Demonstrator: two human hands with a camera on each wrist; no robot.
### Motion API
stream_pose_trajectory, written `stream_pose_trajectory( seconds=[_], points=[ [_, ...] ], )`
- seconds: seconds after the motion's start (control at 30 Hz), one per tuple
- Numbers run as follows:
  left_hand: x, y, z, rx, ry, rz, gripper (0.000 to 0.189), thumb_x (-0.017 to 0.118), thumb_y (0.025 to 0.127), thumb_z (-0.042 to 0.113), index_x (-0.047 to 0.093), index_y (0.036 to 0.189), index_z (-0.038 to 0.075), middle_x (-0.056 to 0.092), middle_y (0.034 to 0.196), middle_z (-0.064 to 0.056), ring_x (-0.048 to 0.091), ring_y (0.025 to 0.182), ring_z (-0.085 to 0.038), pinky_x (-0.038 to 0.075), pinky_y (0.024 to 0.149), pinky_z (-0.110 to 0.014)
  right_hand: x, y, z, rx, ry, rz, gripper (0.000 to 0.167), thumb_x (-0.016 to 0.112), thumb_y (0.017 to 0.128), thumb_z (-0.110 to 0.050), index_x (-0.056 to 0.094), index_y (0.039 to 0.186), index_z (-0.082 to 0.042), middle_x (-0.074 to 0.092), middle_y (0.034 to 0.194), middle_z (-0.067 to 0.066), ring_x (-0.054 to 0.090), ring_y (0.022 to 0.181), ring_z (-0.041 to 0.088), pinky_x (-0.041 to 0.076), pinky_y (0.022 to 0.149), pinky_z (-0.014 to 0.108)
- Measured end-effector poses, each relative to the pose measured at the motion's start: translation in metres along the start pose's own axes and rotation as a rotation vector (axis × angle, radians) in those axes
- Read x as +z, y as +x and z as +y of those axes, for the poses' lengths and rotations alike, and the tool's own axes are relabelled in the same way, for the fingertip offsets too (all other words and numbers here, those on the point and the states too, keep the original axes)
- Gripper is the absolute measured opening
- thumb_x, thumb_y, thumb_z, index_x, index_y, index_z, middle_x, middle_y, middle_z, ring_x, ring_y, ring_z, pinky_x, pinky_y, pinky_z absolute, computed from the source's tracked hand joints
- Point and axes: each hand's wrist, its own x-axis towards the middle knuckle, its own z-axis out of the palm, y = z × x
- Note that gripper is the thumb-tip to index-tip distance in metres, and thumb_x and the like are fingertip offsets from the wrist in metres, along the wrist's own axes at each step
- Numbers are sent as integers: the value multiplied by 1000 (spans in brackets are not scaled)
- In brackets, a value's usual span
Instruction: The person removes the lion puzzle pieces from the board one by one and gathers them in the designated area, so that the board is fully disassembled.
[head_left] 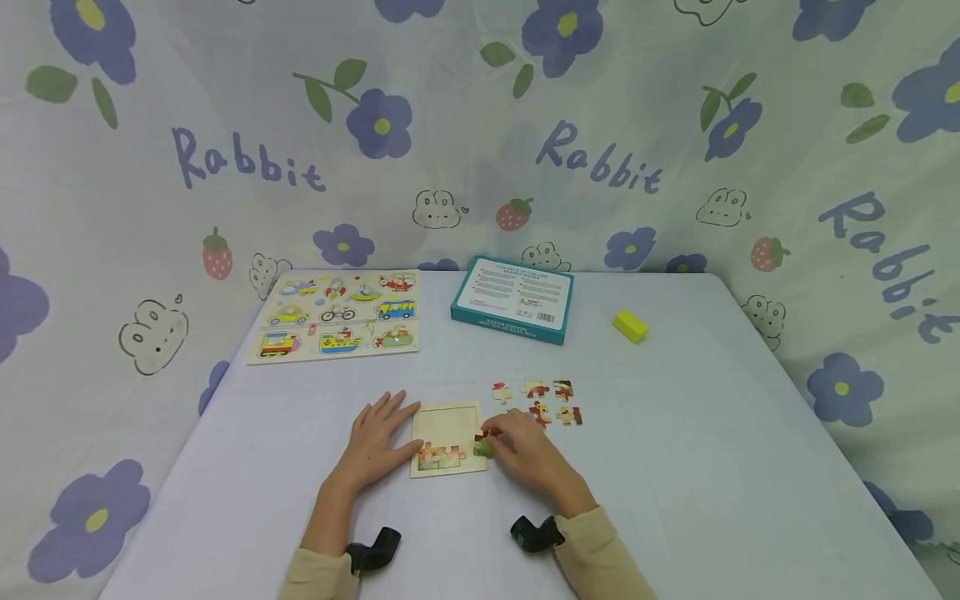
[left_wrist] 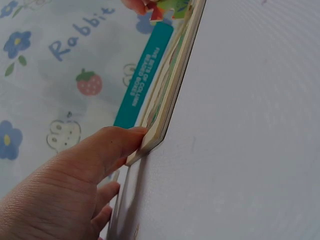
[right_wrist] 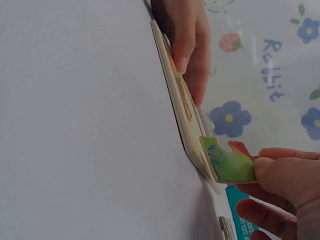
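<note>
My right hand (head_left: pixel 522 447) pinches a green and red jigsaw puzzle piece (right_wrist: pixel 229 162) between thumb and fingers, over the right edge of a square wooden puzzle tray (head_left: pixel 447 423). Joined puzzle pieces (head_left: pixel 441 456) lie along the tray's lower left inside. The left hand (head_left: pixel 372 443) is spread flat at the left side, fingers on the table, its thumb resting on the tray's left rim, as the left wrist view also shows. Several loose puzzle pieces (head_left: pixel 536 389) lie on the table beyond and right of the tray, some close to the right hand.
A wooden vehicle puzzle board (head_left: pixel 315 337) lies at the back left of the white table (head_left: pixel 712 433). Behind the tray is a teal box (head_left: pixel 513 300) with printed text. Farther right sits a yellow block (head_left: pixel 630 326). A patterned cloth (head_left: pixel 465 125) hangs behind.
</note>
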Motion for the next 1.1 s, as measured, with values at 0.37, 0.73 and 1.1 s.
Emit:
stream_pose_trajectory(
  seconds=[0.37,0.73,1.1],
  points=[
    [1,1,0,-11,8,-12,61,65,80,43,50,133,16,34,144,-13,19,135,-33,8,106,-55,-13,-6,13,49,-47,59,16,66,82,-5,67,97,-10,65,91,-7,54,82,7,46,75,28],
    [-1,1,2,-16,7,-9,61,67,79,41,51,132,16,35,143,-14,20,135,-35,9,105,-56,-23,-14,25,112,-42,106,18,67,80,-1,69,95,-10,67,91,-4,54,82,9,45,72,29],
    [-1,0,2,-21,21,-13,61,66,79,42,51,132,15,35,144,-14,20,135,-35,10,105,-56,-33,-22,31,119,-30,162,13,69,78,1,70,88,-7,68,84,-3,57,79,10,47,69,31]
  ],
)
